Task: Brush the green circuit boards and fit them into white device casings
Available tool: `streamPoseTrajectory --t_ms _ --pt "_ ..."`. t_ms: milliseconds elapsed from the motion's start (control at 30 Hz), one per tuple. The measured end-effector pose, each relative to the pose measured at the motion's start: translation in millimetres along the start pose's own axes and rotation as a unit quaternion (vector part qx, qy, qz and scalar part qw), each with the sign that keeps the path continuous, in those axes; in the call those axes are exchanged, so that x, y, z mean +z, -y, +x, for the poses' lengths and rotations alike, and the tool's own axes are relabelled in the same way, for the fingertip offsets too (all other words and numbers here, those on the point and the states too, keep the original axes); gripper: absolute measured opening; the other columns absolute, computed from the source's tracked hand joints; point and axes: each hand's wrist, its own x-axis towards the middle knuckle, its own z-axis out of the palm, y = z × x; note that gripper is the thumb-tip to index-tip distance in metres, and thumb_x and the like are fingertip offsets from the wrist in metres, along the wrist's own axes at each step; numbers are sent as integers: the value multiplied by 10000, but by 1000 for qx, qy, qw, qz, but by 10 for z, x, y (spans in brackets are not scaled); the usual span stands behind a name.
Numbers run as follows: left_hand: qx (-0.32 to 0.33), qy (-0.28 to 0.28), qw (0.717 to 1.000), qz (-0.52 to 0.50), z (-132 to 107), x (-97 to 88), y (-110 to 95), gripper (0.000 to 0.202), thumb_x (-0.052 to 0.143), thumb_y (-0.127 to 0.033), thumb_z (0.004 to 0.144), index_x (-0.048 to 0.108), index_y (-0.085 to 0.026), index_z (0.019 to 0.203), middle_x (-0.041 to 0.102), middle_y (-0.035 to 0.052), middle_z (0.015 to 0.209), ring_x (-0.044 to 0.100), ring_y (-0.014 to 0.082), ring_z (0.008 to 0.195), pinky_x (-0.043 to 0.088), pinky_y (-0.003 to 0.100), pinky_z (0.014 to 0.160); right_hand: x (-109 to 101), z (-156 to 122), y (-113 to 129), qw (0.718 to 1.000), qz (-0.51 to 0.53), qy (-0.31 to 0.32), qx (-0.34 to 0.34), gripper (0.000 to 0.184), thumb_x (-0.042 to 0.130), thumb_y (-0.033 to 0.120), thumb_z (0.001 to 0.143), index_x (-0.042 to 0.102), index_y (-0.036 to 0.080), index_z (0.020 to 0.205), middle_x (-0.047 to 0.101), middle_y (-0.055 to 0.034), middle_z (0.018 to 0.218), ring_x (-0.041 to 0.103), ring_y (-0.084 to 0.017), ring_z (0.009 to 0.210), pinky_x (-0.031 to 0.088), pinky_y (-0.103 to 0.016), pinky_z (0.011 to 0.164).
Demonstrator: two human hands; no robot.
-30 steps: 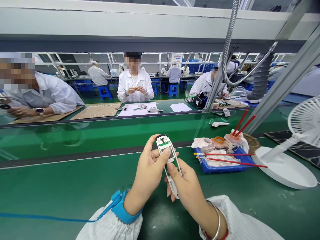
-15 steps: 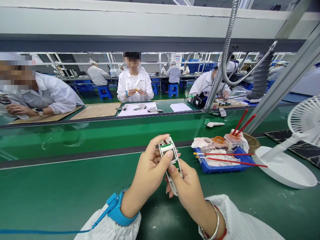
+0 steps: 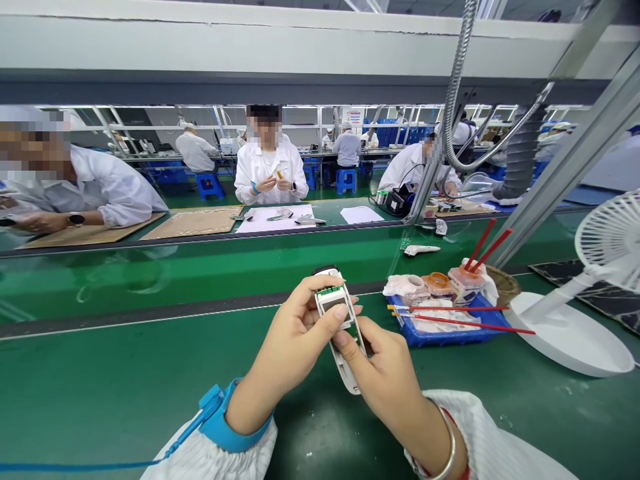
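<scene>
A long white plastic device housing (image 3: pixel 349 375) with a green circuit board and a small display is held up between both hands, tilted, its inner side facing me. Its far end shows a black part. My left hand (image 3: pixel 293 333) grips the upper half, thumb on the display's edge and fingers wrapped behind. Lower down, my right hand (image 3: pixel 387 367) closes on the right side, its thumb pressed on the board. Fingers under the housing are partly hidden. A blue wrist strap (image 3: pixel 233 427) with a cord circles my left wrist.
To the right stands a blue tray (image 3: pixel 450 339) with cloths, jars and red-handled brushes (image 3: pixel 470 325). Beside it is a white fan (image 3: pixel 575 333). Beyond the green bench (image 3: pixel 125 373), a belt (image 3: pixel 240 263) carries a white device part (image 3: pixel 421 250). Co-workers sit opposite.
The housing has turned slightly in my hands, bringing its black end into view. Both wrists have spread slightly apart. Parts on the belt have shifted left.
</scene>
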Motion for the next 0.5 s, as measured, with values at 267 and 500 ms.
streamPoseTrajectory --t_ms 267,500 --pt "10 2 1000 -1 1 -24 -24 344 659 -241 769 443 -269 1036 654 28 954 650 194 900 523 320 768 -117 75 5 1000 -25 2 -19 191 543 389 853 589 205 863 631 1 719 569 -120 572 445 -227 515" --pt "55 19 996 68 -1 -28 48 330 560 -429 814 559 -280 1108 623 51 1046 622 184 864 491 270 739 -185 94 42 960 -108 -151 -209 425 668 322 774 478 189 1129 590 -67 919 575 -186 793 519 -324 673"
